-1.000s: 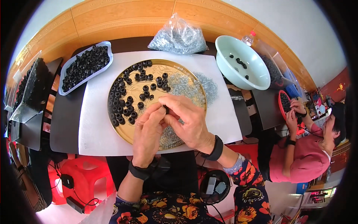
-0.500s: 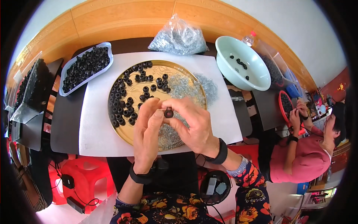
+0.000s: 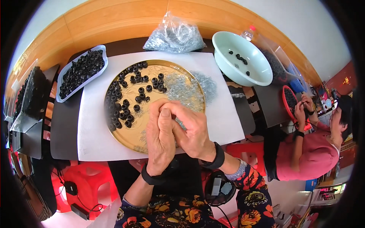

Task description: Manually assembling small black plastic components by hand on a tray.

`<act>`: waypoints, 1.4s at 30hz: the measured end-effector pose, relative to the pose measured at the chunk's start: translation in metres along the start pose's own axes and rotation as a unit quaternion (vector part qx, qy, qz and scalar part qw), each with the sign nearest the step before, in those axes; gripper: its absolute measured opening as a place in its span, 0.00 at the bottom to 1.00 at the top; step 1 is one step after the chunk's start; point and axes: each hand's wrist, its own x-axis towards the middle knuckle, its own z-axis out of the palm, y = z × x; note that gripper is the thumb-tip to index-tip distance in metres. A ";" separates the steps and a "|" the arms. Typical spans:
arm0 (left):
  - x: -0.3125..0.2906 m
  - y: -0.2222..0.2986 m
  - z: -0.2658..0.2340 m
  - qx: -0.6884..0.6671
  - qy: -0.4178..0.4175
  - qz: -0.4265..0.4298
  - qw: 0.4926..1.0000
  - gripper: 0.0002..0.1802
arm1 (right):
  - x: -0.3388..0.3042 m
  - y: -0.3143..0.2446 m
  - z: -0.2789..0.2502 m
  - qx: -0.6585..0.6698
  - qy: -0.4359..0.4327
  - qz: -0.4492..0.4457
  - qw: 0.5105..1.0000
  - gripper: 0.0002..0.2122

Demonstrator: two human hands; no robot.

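My left hand [image 3: 161, 138] and my right hand [image 3: 193, 131] are pressed together over the near part of a round gold tray [image 3: 141, 127]. Both are closed, thumbs and fingers folded against each other, and whatever lies between them is hidden. On the tray's left side sit several small black ring-shaped parts [image 3: 125, 108], with a few more towards the middle. A heap of small silvery metal pieces [image 3: 180, 89] covers its right side and spills over the rim onto a white sheet [image 3: 224, 125].
Black parts fill a pale blue tray [image 3: 102, 62] at far left. A clear bag of metal pieces [image 3: 175, 38] stands behind. At far right, a pale green basin [image 3: 262, 74] holds several black pieces. A person in pink [image 3: 308, 157] works over a red basket [image 3: 285, 102].
Half a second ago a small black part with a loop showed between my fingertips; now my hands have closed together and hide it. The view has shifted slightly.
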 end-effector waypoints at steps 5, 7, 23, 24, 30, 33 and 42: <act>-0.002 -0.002 0.006 -0.013 -0.006 -0.061 0.998 0.18 | 0.000 0.005 -0.017 -0.039 -0.020 0.025 0.999 0.10; -0.007 -0.011 0.012 -0.017 0.016 -0.027 0.999 0.17 | 0.011 0.005 -0.026 0.016 0.016 0.115 0.993 0.11; -0.015 -0.009 -0.039 -0.042 -0.055 -0.102 0.992 0.10 | 0.076 0.080 -0.099 -0.318 0.040 -0.032 0.947 0.11; -0.014 -0.009 -0.041 -0.037 -0.042 -0.107 0.993 0.10 | 0.075 0.077 -0.077 -0.252 0.005 0.005 0.968 0.11; -0.010 -0.014 -0.049 -0.071 -0.015 -0.110 0.991 0.09 | 0.078 0.077 -0.001 -0.350 -0.206 -0.019 0.914 0.07; -0.007 -0.014 -0.053 -0.063 -0.014 -0.144 0.987 0.09 | 0.075 0.083 0.010 -0.380 -0.196 -0.014 0.904 0.08; -0.004 -0.022 -0.051 -0.200 0.051 -0.144 0.968 0.14 | 0.055 0.032 0.005 -0.079 -0.142 0.035 0.986 0.10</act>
